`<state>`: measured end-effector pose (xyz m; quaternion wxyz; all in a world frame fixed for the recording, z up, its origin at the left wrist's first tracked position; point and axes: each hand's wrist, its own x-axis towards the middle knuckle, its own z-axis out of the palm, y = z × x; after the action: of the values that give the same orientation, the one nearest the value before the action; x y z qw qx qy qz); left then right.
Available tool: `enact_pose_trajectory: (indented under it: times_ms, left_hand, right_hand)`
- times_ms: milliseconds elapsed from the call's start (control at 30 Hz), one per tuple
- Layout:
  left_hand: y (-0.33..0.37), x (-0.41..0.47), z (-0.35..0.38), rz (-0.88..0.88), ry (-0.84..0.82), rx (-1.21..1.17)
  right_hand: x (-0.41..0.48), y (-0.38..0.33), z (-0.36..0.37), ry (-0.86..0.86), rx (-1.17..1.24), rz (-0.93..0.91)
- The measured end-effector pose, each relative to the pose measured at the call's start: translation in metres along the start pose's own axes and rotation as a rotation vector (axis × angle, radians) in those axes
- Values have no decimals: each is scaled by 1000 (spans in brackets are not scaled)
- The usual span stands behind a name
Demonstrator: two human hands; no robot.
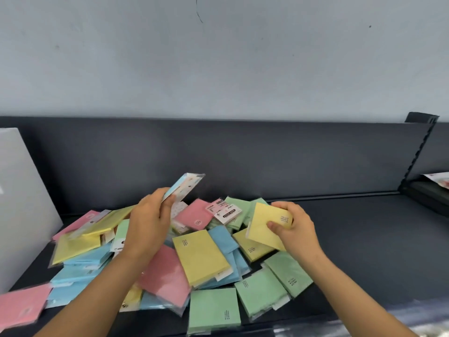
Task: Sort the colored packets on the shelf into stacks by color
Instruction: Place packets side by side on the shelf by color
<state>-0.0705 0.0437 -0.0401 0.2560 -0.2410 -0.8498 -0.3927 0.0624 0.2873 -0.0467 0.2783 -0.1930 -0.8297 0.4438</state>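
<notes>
A loose heap of sticky-note packets covers the dark shelf (364, 239): yellow (200, 256), pink (165, 276), blue (80, 273) and green (213, 310) ones lie mixed and overlapping. My left hand (148, 224) is raised over the middle of the heap and grips a blue packet (182, 187) that tilts up toward the back panel. My right hand (295, 229) pinches a yellow packet (266, 226) by its right edge, just above the heap's right side.
A grey board (21, 203) leans at the shelf's left end. The dark back panel (243, 156) rises behind the heap. A slotted upright (418, 154) marks the right end, with another shelf bay and printed paper (437, 177) beyond.
</notes>
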Motion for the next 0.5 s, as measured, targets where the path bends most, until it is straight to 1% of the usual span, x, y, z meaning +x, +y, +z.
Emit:
enact_pose_trajectory:
  times_ms: [167,233,400,500]
  left_hand:
    - [27,-1,-2,101,-49,-88]
    - [34,-1,-2,141,-70,-96]
    - [42,-3,7,221,-136,-79]
    - [48,-6,12,235,-202,-148]
  right_hand:
    - [4,-5,-6,107,80,34]
    - [4,-7,-7,120,93,28]
    - [0,-10,-15,110,-6,1]
    - [-7,-6,-24,121,-46,-1]
